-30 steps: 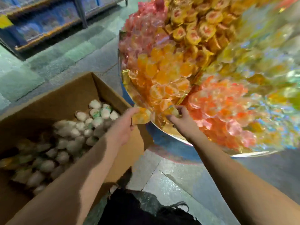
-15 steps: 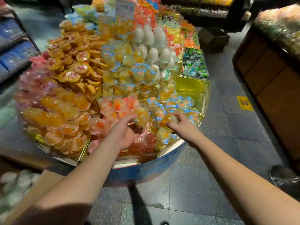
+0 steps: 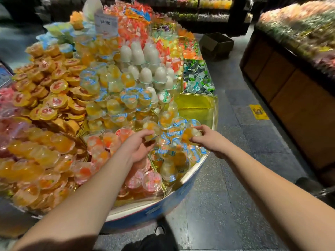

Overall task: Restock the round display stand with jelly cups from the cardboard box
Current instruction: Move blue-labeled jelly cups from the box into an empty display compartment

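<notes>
Dim aisle, brightly lit display stand, wide-angle bending and blurred edges.

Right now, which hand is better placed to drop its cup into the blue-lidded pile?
Right, probably. The right hand holds its cup directly over the blue-lidded pile. The left hand holds its cup at the pile's left edge, beside the pink cups.

We are holding one jelly cup in our left hand and another in our right hand — both hovering over the blue-lidded cups on the round display stand.
</notes>
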Motion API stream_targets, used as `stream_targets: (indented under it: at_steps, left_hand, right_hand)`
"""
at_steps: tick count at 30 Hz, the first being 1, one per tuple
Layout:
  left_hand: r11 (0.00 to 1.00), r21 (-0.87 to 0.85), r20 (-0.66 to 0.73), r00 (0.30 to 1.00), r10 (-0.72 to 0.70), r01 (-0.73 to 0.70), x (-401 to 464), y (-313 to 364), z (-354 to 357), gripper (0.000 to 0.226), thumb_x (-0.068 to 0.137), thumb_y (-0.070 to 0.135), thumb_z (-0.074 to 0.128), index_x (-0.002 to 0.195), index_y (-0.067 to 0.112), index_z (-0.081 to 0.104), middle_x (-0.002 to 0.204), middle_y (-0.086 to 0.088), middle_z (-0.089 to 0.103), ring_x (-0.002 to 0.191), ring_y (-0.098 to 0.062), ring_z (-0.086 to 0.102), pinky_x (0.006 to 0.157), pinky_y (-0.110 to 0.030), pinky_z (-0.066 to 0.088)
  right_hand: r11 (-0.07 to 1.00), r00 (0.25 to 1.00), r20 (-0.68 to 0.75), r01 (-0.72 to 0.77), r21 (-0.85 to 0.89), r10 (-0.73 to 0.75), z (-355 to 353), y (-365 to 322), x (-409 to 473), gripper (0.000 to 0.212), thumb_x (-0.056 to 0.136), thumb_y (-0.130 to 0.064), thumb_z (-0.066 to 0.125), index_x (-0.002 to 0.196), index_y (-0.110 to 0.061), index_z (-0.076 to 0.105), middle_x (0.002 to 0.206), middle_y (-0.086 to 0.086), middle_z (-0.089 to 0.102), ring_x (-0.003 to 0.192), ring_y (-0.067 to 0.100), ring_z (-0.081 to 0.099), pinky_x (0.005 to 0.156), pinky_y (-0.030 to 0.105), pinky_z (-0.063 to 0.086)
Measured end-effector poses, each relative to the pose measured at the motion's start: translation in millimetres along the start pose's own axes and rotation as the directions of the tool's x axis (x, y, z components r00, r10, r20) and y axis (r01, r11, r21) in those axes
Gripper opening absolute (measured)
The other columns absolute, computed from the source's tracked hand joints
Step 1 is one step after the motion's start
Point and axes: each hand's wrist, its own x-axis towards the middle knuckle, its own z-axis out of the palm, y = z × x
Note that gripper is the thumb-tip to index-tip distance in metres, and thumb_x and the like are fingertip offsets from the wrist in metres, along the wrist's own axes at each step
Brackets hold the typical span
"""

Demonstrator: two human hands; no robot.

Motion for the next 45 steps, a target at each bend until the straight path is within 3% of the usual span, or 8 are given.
stream_targets:
  at_steps: [3, 7, 10, 13, 16, 25, 39, 45]
  left_hand:
    - [0.944, 0.323, -0.024, 0.997, 0.073, -0.062, 32.4, 11.3, -2.6, 0.03, 0.086, 0.007, 0.069, 0.114, 0.009, 0.059, 0.095, -0.005, 0.069, 0.082, -0.016, 0.065, 0.071, -0.029, 0.055]
    - [0.633, 0.762, -0.058, 0.959, 0.276, -0.135, 78.0, 23.5, -10.1, 0.065, 0.078, 0.025, 0.079, 0.135, 0.015, 0.047, 0.121, 0.0, 0.063, 0.102, -0.02, 0.063, 0.081, -0.031, 0.05]
    - [0.466, 0.879, -0.082, 0.93, 0.358, -0.102, 105.7, 23.6, -11.3, 0.071, 0.077, 0.025, 0.079, 0.136, 0.014, 0.042, 0.126, -0.006, 0.058, 0.109, -0.03, 0.059, 0.092, -0.04, 0.051]
    - [0.351, 0.933, -0.073, 0.92, 0.385, -0.073, 124.8, 16.4, -9.2, 0.069, 0.079, 0.018, 0.077, 0.136, 0.011, 0.04, 0.13, -0.012, 0.054, 0.113, -0.032, 0.056, 0.09, -0.039, 0.051]
    - [0.276, 0.959, -0.052, 0.923, 0.382, -0.06, 138.1, 11.8, -7.1, 0.067, 0.082, 0.015, 0.075, 0.139, 0.009, 0.04, 0.137, -0.011, 0.049, 0.118, -0.032, 0.054, 0.09, -0.036, 0.047]
    - [0.206, 0.978, -0.098, 0.939, 0.33, 0.03, 164.7, 4.1, -5.2, 0.065, 0.086, 0.011, 0.068, 0.143, 0.014, 0.036, 0.145, -0.007, 0.042, 0.116, -0.033, 0.056, 0.09, -0.043, 0.051]
    - [0.236, 0.969, -0.14, 0.951, 0.275, 0.074, 177.5, 0.7, -4.2, 0.068, 0.087, 0.016, 0.071, 0.144, 0.015, 0.033, 0.148, -0.004, 0.038, 0.119, -0.033, 0.054, 0.082, -0.035, 0.044]
    - [0.221, 0.975, -0.095, 0.948, 0.304, 0.026, 180.0, -3.1, -8.0, 0.076, 0.084, 0.019, 0.076, 0.146, 0.014, 0.033, 0.15, -0.005, 0.038, 0.134, -0.03, 0.041, 0.104, -0.045, 0.042]
  right_hand:
    - [0.996, 0.999, -0.049, 0.007, -0.086, -0.011, -5.7, -9.1, 25.0, 0.059, 0.084, -0.032, 0.073, 0.136, -0.022, 0.046, 0.091, -0.005, 0.056, 0.079, 0.015, 0.053, 0.06, 0.021, 0.04]
    - [0.973, 0.995, -0.091, 0.019, -0.232, -0.041, -6.0, -23.6, 60.2, 0.07, 0.082, -0.031, 0.074, 0.142, -0.016, 0.042, 0.107, 0.008, 0.06, 0.091, 0.023, 0.059, 0.071, 0.028, 0.041]
    - [0.953, 0.992, -0.112, 0.028, -0.3, -0.064, -1.6, -28.4, 88.2, 0.073, 0.078, -0.03, 0.076, 0.141, -0.017, 0.042, 0.128, 0.014, 0.06, 0.111, 0.03, 0.059, 0.083, 0.03, 0.046]
    - [0.948, 0.991, -0.115, 0.023, -0.318, -0.063, 5.1, -29.7, 112.0, 0.075, 0.077, -0.029, 0.077, 0.142, -0.019, 0.042, 0.13, 0.015, 0.056, 0.101, 0.026, 0.057, 0.076, 0.024, 0.048]
    - [0.95, 0.99, -0.125, 0.019, -0.31, -0.061, 11.1, -29.6, 128.8, 0.075, 0.079, -0.025, 0.077, 0.144, -0.019, 0.039, 0.132, 0.013, 0.053, 0.115, 0.027, 0.052, 0.092, 0.035, 0.051]
    - [0.947, 0.992, -0.117, 0.015, -0.32, -0.055, 29.1, -27.4, 164.4, 0.074, 0.084, -0.023, 0.073, 0.147, -0.019, 0.035, 0.136, 0.013, 0.05, 0.125, 0.027, 0.048, 0.101, 0.042, 0.048]
    - [0.945, 0.993, -0.107, 0.014, -0.327, -0.051, 46.8, -19.4, 186.6, 0.073, 0.087, -0.023, 0.071, 0.148, -0.017, 0.033, 0.138, 0.013, 0.051, 0.129, 0.029, 0.044, 0.105, 0.045, 0.044]
    - [0.96, 0.994, -0.111, -0.023, -0.28, -0.008, 47.4, -17.0, 187.8, 0.074, 0.089, -0.027, 0.071, 0.149, -0.018, 0.03, 0.14, 0.014, 0.048, 0.126, 0.033, 0.048, 0.104, 0.049, 0.045]
